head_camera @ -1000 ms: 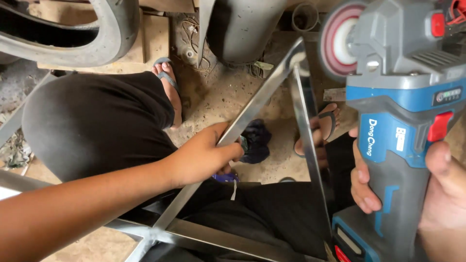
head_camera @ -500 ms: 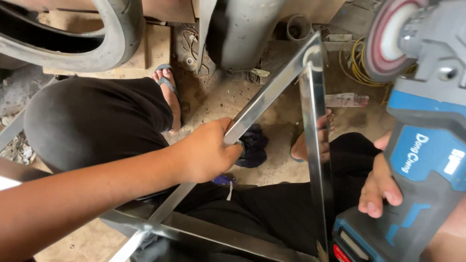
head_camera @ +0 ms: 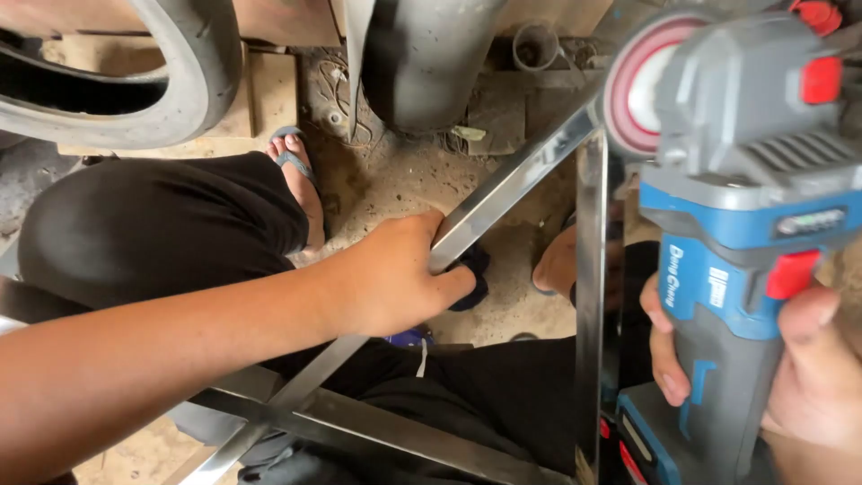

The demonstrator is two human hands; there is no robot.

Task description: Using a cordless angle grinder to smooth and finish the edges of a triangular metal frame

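1. Head view, left side: the left hand (head_camera: 395,283) reaches across a bent knee in black trousers (head_camera: 162,224); its grip is pressed shut around the slanting bar of a shiny metal frame (head_camera: 512,184), thumb on the near face and fingers curled over the far edge; a dark cloth (head_camera: 471,274) lies just under the fingertips.
2. Head view, the frame: the slanting bar runs from low left up to a corner at upper right, where it meets an upright bar (head_camera: 590,296); a third bar (head_camera: 386,431) crosses low down over the lap; the frame rests over the person's legs, above the floor.
3. Head view, right side: the right hand (head_camera: 808,377) holds a blue and grey angle grinder (head_camera: 745,207) by its body, grip wrapped tight with the thumb on the near side and fingertips showing on the left edge; the pink-faced disc (head_camera: 633,94) sits just beside the frame's upper corner; I cannot tell whether it touches the metal.
4. Head view, surroundings: a foot in a blue sandal (head_camera: 296,175) rests on the dusty floor (head_camera: 395,171); a rubber tyre (head_camera: 135,81) lies at upper left; a dark grey drum (head_camera: 431,54) stands at top centre.
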